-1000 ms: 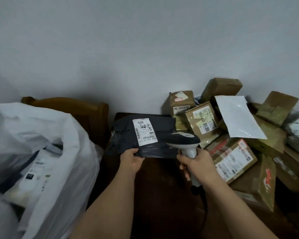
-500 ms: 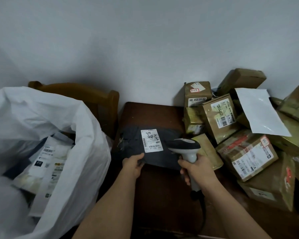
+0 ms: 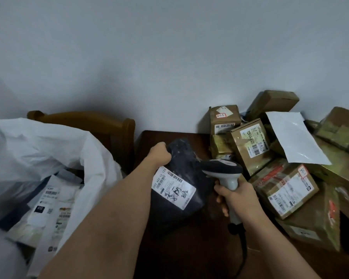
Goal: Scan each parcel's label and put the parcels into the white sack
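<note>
Fingers of the left hand (image 3: pixel 161 153) are clamping the dark grey plastic mailer parcel (image 3: pixel 181 190) just right of the white woven sack (image 3: pixel 54 141), while the right hand (image 3: pixel 235 195) is gripping the grey handheld scanner (image 3: pixel 223 172), so I'd be swinging it low over the rim before letting go.

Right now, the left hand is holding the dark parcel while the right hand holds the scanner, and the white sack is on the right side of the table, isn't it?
Not quite: the white sack is on the left, as the head view shows. The rest is right: the left hand grips the dark parcel and the right hand holds the scanner.
</note>
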